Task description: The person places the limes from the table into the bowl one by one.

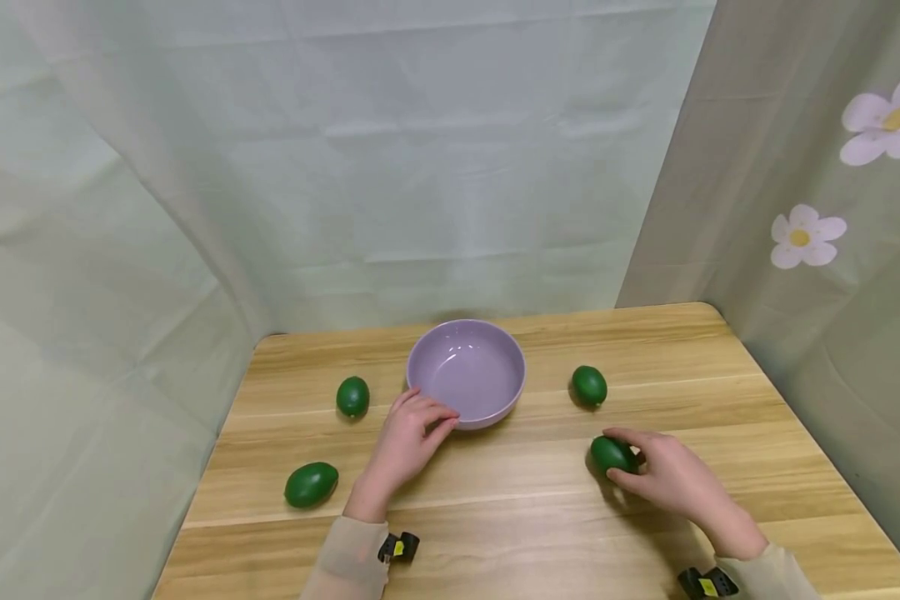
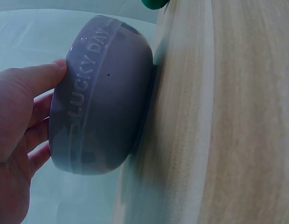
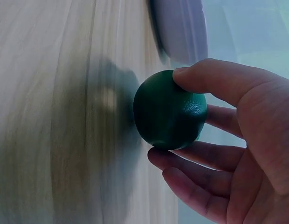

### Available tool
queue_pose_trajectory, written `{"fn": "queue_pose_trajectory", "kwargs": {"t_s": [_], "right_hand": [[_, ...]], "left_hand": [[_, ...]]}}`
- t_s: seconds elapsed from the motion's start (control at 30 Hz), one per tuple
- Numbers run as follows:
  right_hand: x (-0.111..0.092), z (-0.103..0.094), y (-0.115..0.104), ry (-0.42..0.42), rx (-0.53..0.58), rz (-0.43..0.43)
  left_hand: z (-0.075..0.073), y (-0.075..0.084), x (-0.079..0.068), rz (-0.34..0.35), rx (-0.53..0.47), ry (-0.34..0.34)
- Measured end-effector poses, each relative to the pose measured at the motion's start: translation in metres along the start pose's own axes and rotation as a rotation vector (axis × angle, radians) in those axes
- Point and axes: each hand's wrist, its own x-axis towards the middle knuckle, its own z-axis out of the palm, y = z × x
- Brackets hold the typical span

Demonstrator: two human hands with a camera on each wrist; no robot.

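Note:
A glossy lilac bowl [image 1: 487, 379] sits upright at the back middle of the table; raised letters on its side read "LUCKY DAY" in the left wrist view. My left hand [image 1: 412, 437] pinches its near left rim, thumb [image 2: 49, 77] against the outer wall and fingers over the edge. To the right, my right hand [image 1: 671, 471] grips a dark green lime [image 1: 611, 454] between thumb and fingers. In the right wrist view this lime [image 3: 168, 112] is close over the wood, its shadow beside it.
Another lime [image 1: 589, 386] lies behind the right hand. Left of the bowl are two more, one farther back [image 1: 353, 397] and a longer lime [image 1: 311, 485] nearer. The wooden table [image 1: 510, 533] meets hanging cloth [image 1: 450, 183] at its back and sides.

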Motion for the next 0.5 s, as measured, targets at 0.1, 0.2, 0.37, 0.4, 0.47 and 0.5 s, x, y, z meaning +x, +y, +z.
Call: {"fn": "queue_pose_trajectory", "kwargs": {"t_s": [0.1,0.2,0.37,0.4,0.47,0.5], "right_hand": [[0.002,-0.001,-0.002,0.016,0.008,-0.007],[0.005,-0.001,-0.005,0.042,0.014,-0.017],[0.012,-0.004,-0.012,0.091,0.046,-0.052],[0.013,-0.004,-0.014,0.104,0.054,-0.064],[0.017,-0.006,-0.017,0.131,0.068,-0.086],[0.018,-0.007,-0.019,0.145,0.075,-0.093]], "left_hand": [[0.000,0.000,0.000,0.002,-0.002,0.002],[-0.001,-0.001,0.000,0.005,0.006,0.001],[-0.001,-0.001,-0.001,0.004,0.006,-0.010],[-0.001,-0.001,-0.001,0.002,0.004,-0.013],[-0.002,-0.002,0.000,0.000,-0.001,-0.017],[-0.002,-0.002,0.000,0.001,-0.003,-0.019]]}}
